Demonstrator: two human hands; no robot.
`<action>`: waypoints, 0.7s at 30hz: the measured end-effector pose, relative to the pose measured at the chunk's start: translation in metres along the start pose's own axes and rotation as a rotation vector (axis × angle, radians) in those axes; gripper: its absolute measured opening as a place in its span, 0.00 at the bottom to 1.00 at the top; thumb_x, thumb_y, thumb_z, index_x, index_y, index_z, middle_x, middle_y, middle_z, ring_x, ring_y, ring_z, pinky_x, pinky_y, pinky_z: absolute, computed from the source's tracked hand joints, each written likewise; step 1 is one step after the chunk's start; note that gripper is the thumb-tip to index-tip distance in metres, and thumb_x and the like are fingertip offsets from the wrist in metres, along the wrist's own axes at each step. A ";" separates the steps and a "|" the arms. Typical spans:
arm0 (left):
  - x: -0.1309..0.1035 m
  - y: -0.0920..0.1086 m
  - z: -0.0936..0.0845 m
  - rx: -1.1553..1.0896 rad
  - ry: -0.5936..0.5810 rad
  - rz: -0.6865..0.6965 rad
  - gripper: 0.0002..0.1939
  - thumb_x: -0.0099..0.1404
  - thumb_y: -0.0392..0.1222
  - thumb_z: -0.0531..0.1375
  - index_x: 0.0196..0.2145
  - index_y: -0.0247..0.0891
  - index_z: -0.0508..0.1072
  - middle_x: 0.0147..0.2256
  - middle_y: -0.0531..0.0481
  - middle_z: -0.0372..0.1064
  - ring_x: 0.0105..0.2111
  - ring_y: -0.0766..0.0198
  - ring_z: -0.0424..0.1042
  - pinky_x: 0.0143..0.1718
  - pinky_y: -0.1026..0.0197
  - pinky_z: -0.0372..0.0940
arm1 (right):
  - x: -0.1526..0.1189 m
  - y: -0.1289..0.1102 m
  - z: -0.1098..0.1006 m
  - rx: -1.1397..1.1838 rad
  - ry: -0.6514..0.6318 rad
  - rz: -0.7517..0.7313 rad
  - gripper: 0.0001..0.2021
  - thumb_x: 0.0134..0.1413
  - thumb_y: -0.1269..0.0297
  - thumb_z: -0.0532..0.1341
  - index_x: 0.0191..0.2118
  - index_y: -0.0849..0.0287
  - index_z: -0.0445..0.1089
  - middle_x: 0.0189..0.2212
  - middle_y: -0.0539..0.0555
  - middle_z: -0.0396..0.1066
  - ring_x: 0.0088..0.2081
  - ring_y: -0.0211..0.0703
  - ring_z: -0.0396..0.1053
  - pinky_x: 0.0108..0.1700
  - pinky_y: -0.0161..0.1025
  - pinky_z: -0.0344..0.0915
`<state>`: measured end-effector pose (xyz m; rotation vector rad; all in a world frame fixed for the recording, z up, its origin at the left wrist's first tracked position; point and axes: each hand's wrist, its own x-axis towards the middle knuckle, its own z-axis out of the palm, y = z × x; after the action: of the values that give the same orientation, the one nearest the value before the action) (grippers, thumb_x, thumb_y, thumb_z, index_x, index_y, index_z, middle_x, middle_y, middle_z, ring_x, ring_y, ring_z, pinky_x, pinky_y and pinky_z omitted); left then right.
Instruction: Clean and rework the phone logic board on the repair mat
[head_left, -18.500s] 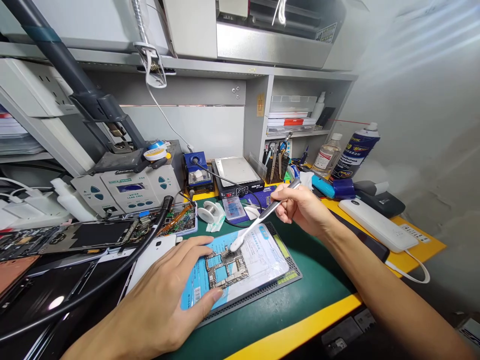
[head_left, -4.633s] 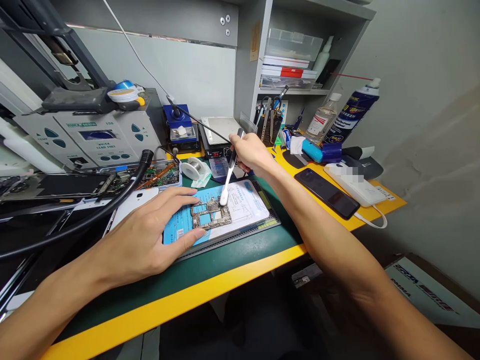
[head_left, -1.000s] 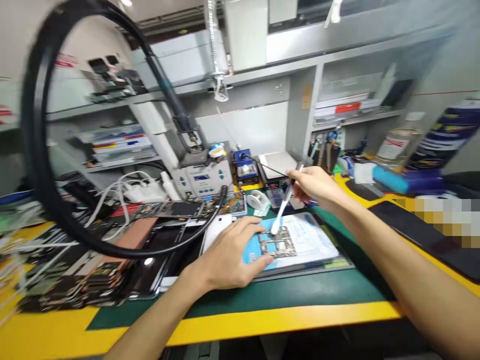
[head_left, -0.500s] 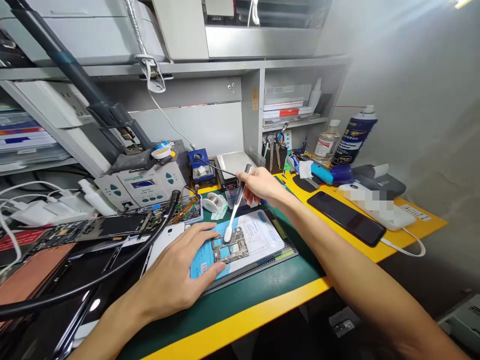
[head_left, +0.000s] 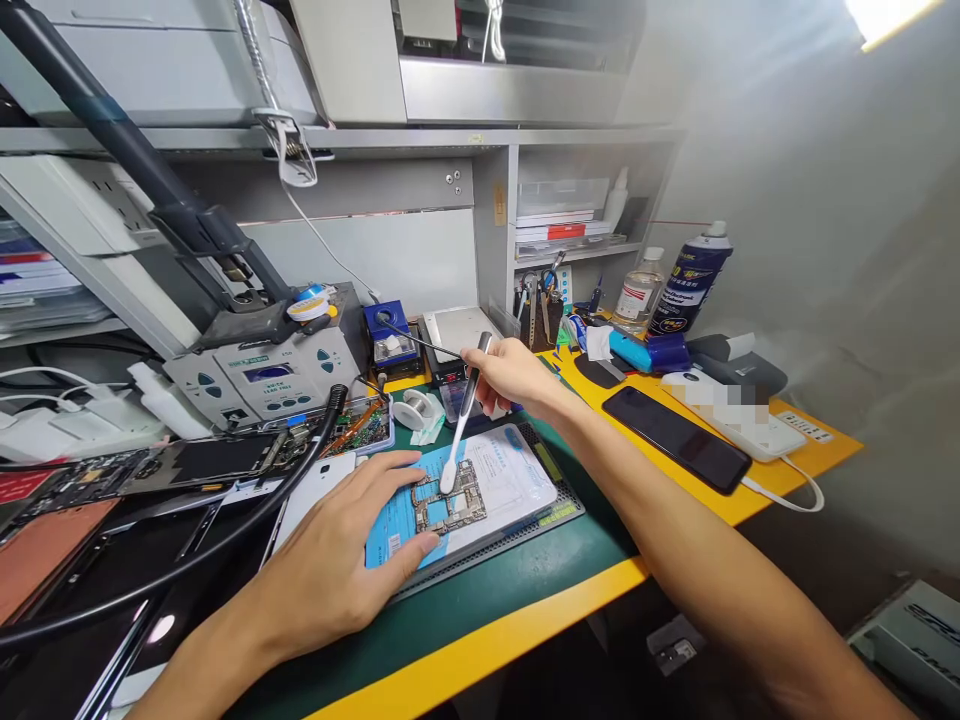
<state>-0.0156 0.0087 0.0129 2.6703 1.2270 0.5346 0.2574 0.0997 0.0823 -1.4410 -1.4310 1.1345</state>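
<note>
A phone circuit board lies on a blue and white packet on a dark work mat. My left hand lies flat beside the board, thumb and fingertips pressing its left edge and the packet. My right hand grips a grey-handled brush with a white head, which touches the top of the board.
A rework station and black hose sit left, with phone parts around. A soldering stand, hot plate, tool cup, bottle, spray can, black phone and white power strip lie behind and right.
The view swung from the left side of the bench back to the board. The brush head stays on the board, shifted slightly; my left hand keeps holding it.
</note>
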 end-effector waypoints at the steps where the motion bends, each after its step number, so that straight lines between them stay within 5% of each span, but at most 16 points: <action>1: 0.000 0.000 0.000 0.002 0.001 0.000 0.25 0.74 0.61 0.60 0.63 0.52 0.67 0.68 0.47 0.65 0.66 0.49 0.70 0.68 0.44 0.68 | 0.000 0.000 0.000 -0.008 0.006 0.001 0.25 0.76 0.63 0.58 0.22 0.59 0.67 0.13 0.52 0.70 0.11 0.36 0.64 0.12 0.31 0.54; 21: 0.001 0.002 -0.002 -0.017 0.042 0.010 0.26 0.72 0.59 0.63 0.62 0.48 0.72 0.68 0.44 0.68 0.65 0.47 0.72 0.67 0.45 0.69 | -0.004 -0.002 -0.008 -0.029 -0.009 0.024 0.26 0.75 0.61 0.61 0.21 0.58 0.65 0.13 0.53 0.70 0.12 0.36 0.64 0.13 0.31 0.53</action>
<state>-0.0141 0.0077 0.0153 2.6651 1.2153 0.6024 0.2645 0.0965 0.0869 -1.4783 -1.4457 1.1410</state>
